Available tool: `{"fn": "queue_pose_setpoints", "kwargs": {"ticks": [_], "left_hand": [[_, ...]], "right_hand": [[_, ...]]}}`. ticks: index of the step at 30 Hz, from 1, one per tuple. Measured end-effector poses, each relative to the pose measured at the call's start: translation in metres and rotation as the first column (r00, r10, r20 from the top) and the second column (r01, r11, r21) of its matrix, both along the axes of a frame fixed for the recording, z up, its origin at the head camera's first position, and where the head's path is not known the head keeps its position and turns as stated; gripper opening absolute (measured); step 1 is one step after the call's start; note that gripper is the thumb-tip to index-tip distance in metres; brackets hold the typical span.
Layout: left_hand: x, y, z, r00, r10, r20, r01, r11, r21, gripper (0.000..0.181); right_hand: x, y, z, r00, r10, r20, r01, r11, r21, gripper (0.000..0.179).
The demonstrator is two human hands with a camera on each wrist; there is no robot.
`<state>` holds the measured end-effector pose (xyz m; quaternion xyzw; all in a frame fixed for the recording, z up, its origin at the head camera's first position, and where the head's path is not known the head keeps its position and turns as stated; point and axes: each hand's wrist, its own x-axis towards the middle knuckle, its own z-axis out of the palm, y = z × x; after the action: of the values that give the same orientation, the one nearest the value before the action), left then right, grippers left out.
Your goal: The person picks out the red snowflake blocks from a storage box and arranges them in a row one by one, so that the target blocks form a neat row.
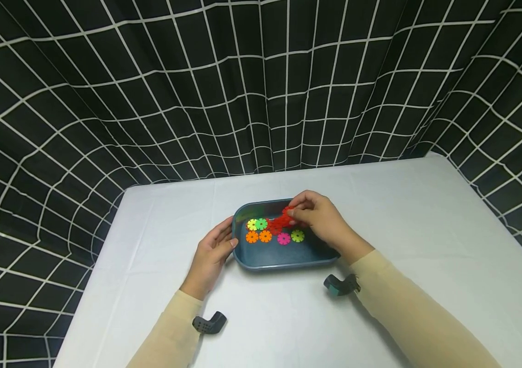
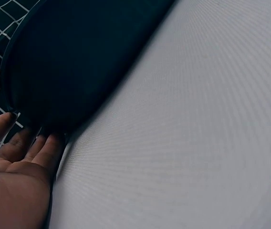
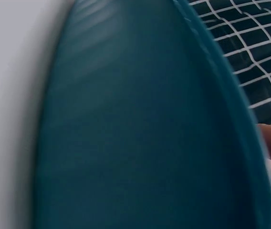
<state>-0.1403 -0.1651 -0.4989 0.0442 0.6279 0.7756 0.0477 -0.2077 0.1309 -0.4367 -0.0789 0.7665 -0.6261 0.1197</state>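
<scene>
My left hand holds the left end of a dark blue tray, thumb over the rim and fingers along the outer wall. In the left wrist view, those fingers lie against the tray's side. Above the tray's far right part, my right hand pinches a red notched plastic disc between thumb and fingers. Below it sit more red discs, overlapping in a cluster. Yellow and green discs lie at the left, above two orange discs. The right wrist view shows mostly tray wall.
A pink disc and a yellow-green disc lie near the tray's middle. White cloth covers the table. A black curtain with white grid lines hangs behind and at both sides. Each wrist wears a small dark camera.
</scene>
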Motion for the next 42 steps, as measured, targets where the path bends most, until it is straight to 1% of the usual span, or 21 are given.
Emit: {"fn": "queue_pose_setpoints", "kwargs": {"ticks": [2, 5, 10, 18, 25, 31, 36, 42], "left_hand": [[0.0, 0.0, 0.0, 1.0, -0.004, 0.001, 0.004, 1.0, 0.004, 0.056], [0.0, -0.001, -0.001, 1.0, -0.007, 0.002, 0.007, 1.0, 0.009, 0.057], [0.0, -0.001, -0.001, 1.0, -0.004, 0.005, 0.004, 1.0, 0.011, 0.059], [0.0, -0.001, -0.004, 1.0, 0.004, 0.004, -0.004, 1.0, 0.005, 0.06], [0.0, 0.0, -0.002, 1.0, 0.002, 0.011, -0.002, 1.0, -0.01, 0.058], [0.0, 0.0, 0.0, 1.0, -0.001, 0.006, 0.001, 1.0, -0.023, 0.056], [0.001, 0.001, 0.002, 1.0, 0.003, 0.011, -0.002, 1.0, -0.026, 0.053], [0.001, 0.001, 0.002, 1.0, 0.01, 0.018, -0.01, 1.0, -0.015, 0.054]], "right_hand": [[0.0, 0.005, 0.003, 1.0, -0.009, -0.012, 0.009, 1.0, 0.028, 0.017], [0.001, 0.012, 0.007, 1.0, -0.014, -0.026, 0.015, 0.999, 0.044, 0.019], [0.003, 0.026, 0.011, 0.998, -0.016, -0.06, 0.018, 0.999, 0.036, 0.022], [0.005, 0.05, 0.019, 0.994, -0.074, -0.076, 0.076, 0.997, 0.032, 0.027], [0.008, 0.073, 0.021, 0.985, -0.138, -0.106, 0.146, 0.986, 0.08, 0.034], [0.003, 0.097, 0.014, 0.978, -0.184, -0.093, 0.191, 0.979, 0.075, 0.036], [-0.002, 0.115, 0.002, 0.973, -0.216, -0.082, 0.223, 0.971, 0.085, 0.035], [-0.004, 0.13, -0.014, 0.969, -0.233, -0.079, 0.237, 0.97, 0.05, 0.035]]}}
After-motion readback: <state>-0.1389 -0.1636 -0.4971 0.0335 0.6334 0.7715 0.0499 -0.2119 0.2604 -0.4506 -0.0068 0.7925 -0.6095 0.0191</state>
